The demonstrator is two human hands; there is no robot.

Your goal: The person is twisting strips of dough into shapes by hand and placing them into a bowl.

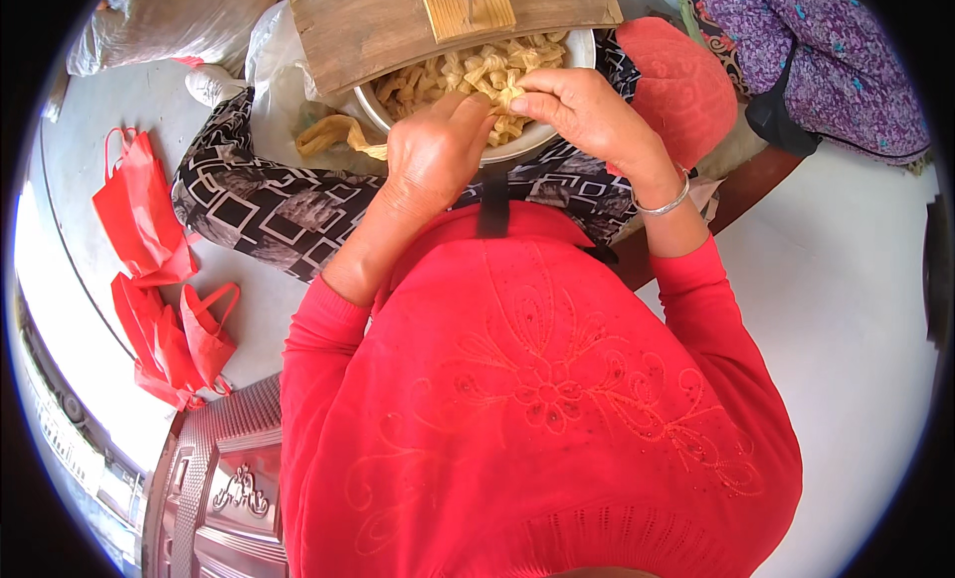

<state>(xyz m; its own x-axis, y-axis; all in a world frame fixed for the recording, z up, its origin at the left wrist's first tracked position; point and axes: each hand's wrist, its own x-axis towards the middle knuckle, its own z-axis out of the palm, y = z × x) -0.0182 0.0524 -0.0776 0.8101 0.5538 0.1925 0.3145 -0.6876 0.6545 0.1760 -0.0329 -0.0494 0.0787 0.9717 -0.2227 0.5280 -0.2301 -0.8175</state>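
Observation:
Over a round white basin [580, 53] in my lap, both hands meet at a soft tan strip that looks like tofu skin. My left hand [438, 148] is closed on the strip, and a loose folded length of tan strip [338, 135] hangs out to its left. My right hand [589, 115], with a silver bangle at the wrist, pinches a yellowish knotted part [507, 93] between thumb and forefinger. Beneath my fingers the basin holds a heap of similar knotted pieces [428, 78]. The left fingertips are partly hidden behind the hand.
A wooden board [368, 31] with a lighter block [466, 9] lies across the basin's far side. Red bags [144, 215] rest on the floor at left, near a maroon door panel [234, 488]. A coral cushion [686, 91] and purple patterned cloth [846, 66] are at right.

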